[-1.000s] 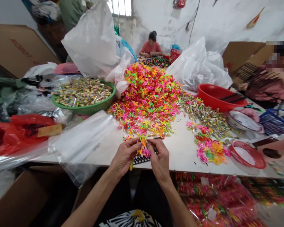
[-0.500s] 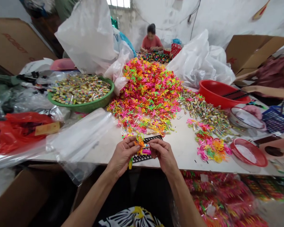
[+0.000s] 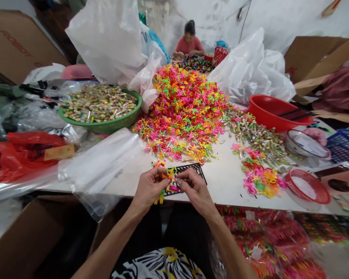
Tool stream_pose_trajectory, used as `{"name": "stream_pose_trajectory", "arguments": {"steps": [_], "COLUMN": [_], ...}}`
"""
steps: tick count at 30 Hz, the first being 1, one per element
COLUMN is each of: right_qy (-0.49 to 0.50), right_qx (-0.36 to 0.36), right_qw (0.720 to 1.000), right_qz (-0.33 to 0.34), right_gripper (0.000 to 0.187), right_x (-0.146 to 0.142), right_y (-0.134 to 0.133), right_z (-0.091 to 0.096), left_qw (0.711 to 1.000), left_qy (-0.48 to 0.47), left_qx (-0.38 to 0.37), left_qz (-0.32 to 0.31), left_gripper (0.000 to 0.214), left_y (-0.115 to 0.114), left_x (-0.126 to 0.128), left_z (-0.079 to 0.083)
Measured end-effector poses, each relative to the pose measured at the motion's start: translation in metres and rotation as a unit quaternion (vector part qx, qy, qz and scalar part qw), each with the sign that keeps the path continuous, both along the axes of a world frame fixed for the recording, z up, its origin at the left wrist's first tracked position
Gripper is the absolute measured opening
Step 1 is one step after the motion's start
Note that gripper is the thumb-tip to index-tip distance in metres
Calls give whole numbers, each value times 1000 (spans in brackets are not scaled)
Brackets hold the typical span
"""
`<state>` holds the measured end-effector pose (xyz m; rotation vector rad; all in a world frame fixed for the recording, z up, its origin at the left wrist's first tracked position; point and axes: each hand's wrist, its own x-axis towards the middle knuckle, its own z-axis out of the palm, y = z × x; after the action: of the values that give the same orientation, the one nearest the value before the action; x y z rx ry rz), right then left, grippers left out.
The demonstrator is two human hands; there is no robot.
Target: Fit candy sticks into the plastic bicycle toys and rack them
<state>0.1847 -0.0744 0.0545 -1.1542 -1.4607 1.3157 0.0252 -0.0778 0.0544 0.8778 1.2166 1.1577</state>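
Over the near edge of the white table, my left hand (image 3: 150, 187) pinches a small bunch of bright plastic toy pieces (image 3: 172, 180), orange, yellow-green and pink. Some yellow bits hang below its fingers. My right hand (image 3: 194, 189) meets it from the other side, thumb and forefinger closed at the bunch; what sits between those fingertips is too small and covered to name. Beneath both hands lies a black plastic grid tray (image 3: 200, 170), partly hidden by them. Just beyond is a large heap of similar plastic pieces (image 3: 186, 112) in pink, orange, yellow and green.
At left stands a green basin (image 3: 104, 124) of small wrapped tubes. More tubes (image 3: 258, 131) lie right of the heap, near a red basin (image 3: 264, 112) and a red basket (image 3: 322, 195). Plastic sheeting (image 3: 104, 159) covers the left. One person (image 3: 189, 44) sits opposite; another's sleeve (image 3: 340, 91) shows right.
My right hand has moved left, closer to my left hand, and the small striped tube seen by its fingertips is now mostly covered. The view has shifted slightly.
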Motion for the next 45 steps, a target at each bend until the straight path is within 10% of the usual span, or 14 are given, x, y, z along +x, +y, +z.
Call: {"name": "stream_pose_trajectory", "arguments": {"steps": [8,16,29,33,40,45], "right_qy": [-143,-27,-79,-156,-425,-369], "right_qx": [78,-61,14,59,118,121], "right_qw": [974,998,996,986,892,917], "right_qz": [158,3,-50,7,98,86], "right_gripper": [8,21,2,12,18,14], "right_x": [24,12,-24,-29,-40,5], "right_y": [5,-3,1,5,-3,36], "right_z": [0,-50,-83,-85,-79,-72], "left_qw": [978,920,735,734,709,687], "left_qy": [161,335,607,602,632,654], "left_qx": [76,193,239,248,258,275], "left_qz": [-106,65,-183,-192,-177,-158], "left_gripper": [24,25,42,43,50,45], "left_y": [1,-1,12,13,14,16], "left_x": [-2,-25,-24,-24,-22,-21], "left_z": [17,8,-31,-32,-35,-34]}}
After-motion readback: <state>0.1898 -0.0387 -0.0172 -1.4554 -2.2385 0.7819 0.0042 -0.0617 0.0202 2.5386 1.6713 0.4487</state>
